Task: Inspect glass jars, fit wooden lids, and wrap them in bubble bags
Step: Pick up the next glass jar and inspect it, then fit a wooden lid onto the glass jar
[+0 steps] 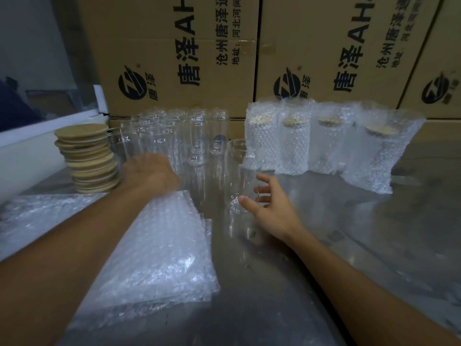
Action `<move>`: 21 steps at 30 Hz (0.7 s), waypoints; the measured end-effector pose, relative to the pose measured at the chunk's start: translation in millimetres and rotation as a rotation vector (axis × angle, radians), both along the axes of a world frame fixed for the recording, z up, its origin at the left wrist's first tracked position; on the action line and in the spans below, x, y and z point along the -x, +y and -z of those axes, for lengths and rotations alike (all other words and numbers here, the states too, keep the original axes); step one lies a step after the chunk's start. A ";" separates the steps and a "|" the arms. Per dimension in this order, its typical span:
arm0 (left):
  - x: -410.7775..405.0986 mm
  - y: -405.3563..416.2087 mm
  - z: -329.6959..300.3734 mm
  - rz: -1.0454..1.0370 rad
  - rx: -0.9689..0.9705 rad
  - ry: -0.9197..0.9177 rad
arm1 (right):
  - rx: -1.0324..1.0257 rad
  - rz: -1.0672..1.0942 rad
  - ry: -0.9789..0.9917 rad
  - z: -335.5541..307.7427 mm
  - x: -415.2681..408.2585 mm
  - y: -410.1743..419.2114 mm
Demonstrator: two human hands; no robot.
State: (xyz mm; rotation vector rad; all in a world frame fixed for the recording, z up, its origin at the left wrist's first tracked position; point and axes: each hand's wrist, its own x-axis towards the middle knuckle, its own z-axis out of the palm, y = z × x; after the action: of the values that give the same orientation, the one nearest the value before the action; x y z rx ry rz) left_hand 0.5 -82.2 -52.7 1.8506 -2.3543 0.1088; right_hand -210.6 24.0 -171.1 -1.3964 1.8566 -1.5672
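Steel tabletop [324,233], cartons behind | right hand [270,208] spread, fingertips at lone glass jar [240,176] mid-table, not gripping | left hand [149,172] blurred near lid stack [89,158] at left edge, grasp unclear | advice: grip jar low, steady it before lidding.

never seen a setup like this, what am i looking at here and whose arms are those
There is no machine here: the one picture comes from a camera worn on a person's head, looking down at their own arms over a metal table. The left hand reaches toward a cluster of empty glass jars at the back; whether it holds anything is too blurred to tell. The right hand is open beside a single jar standing apart. A stack of wooden lids sits at the left, flat bubble bags lie in front, and finished wrapped jars stand at the right before cardboard boxes.
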 end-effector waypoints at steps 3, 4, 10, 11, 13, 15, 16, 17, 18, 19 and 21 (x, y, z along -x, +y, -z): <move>-4.2 0.5 5.3 -0.012 -0.082 -0.013 | 0.000 -0.002 -0.003 1.4 0.8 -0.7; -4.2 1.5 5.8 -0.008 -0.097 -0.007 | -0.001 -0.002 -0.001 1.7 1.2 -1.0; 2.7 -0.5 3.0 0.008 -0.137 -0.014 | 0.002 -0.006 0.006 2.8 3.2 -2.3; 3.2 -1.2 3.0 0.006 -0.146 -0.025 | 0.001 -0.005 0.011 2.8 3.1 -2.0; 4.5 -3.8 4.1 0.018 -0.166 -0.039 | 0.001 -0.002 0.012 2.4 3.0 -1.7; 6.2 -7.1 5.5 0.047 -0.171 -0.045 | 0.001 -0.003 0.010 1.8 2.6 -1.4; 7.2 -9.1 6.1 0.062 -0.172 -0.043 | 0.002 -0.004 0.011 1.6 2.4 -1.3; 7.8 -11.2 6.5 0.083 -0.172 -0.020 | 0.003 -0.005 0.013 1.5 2.3 -1.3; 7.8 -13.1 6.8 0.105 -0.173 0.024 | 0.002 -0.008 0.015 1.2 2.3 -1.1; 7.3 -14.4 7.0 0.134 -0.172 0.081 | 0.001 -0.010 0.016 0.9 2.3 -0.7; 4.9 -17.1 7.7 0.199 -0.179 0.194 | -0.003 -0.013 0.013 0.3 1.9 0.5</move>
State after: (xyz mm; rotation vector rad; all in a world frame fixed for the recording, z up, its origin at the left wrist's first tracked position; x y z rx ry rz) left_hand -4.5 -99.3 -60.4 1.5995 -2.4605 -0.2986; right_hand -212.6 24.5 -171.4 -1.4179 1.8526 -1.5523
